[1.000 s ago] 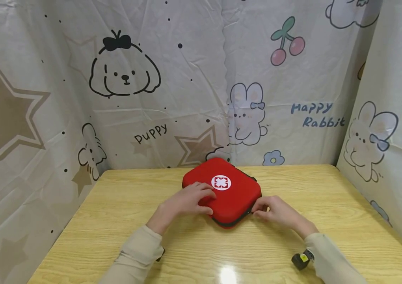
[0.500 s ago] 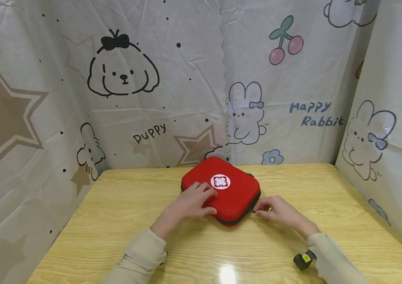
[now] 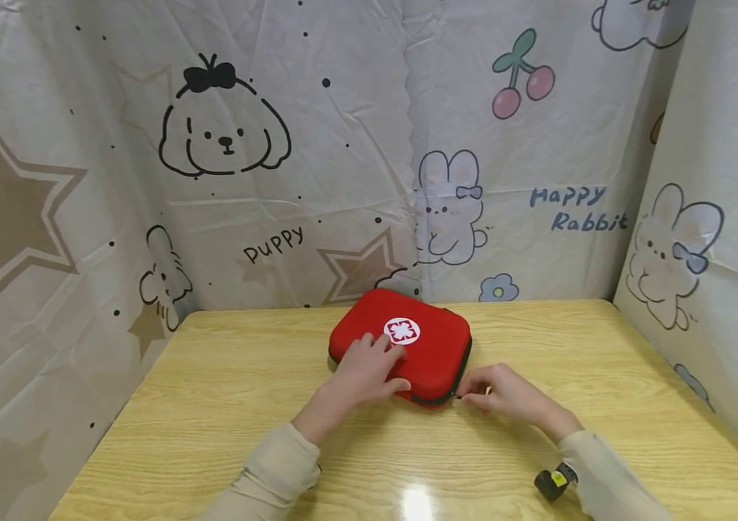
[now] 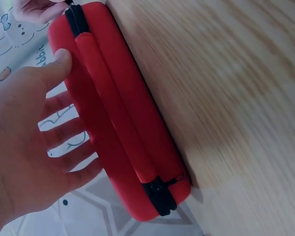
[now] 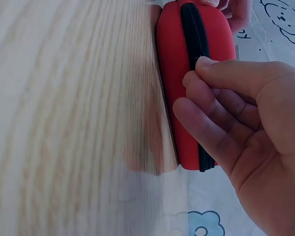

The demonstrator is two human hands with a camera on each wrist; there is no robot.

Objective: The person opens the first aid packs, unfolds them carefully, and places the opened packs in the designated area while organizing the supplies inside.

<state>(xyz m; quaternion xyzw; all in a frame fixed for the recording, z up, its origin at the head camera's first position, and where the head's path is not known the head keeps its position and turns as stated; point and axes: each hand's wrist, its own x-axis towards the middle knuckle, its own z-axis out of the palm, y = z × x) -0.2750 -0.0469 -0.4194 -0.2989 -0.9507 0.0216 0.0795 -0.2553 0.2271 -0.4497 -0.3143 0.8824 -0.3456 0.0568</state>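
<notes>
A red first-aid case (image 3: pixel 437 354) with a white round emblem lies closed-looking on the table, a black zipper (image 5: pixel 192 29) running around its side. My left hand (image 3: pixel 367 370) rests on the lid, fingers spread over the top and thumb at the near edge. In the left wrist view, a red strap handle (image 4: pixel 115 108) lies along the side facing me. At the case's front right corner, my right hand (image 3: pixel 504 394) pinches the zipper pull between thumb and forefinger. Those fingertips mostly hide the pull in the right wrist view.
The wooden table (image 3: pixel 245 369) has a patterned cloth (image 3: pixel 356 145) behind it and at both sides. A black wrist device (image 3: pixel 553 483) hangs under the right sleeve. The case's far corner lies near the table's back edge.
The case has turned counterclockwise a little, its front corner swinging right. My left hand has shifted right with it, while my right hand at the zipper pull has moved slightly left.
</notes>
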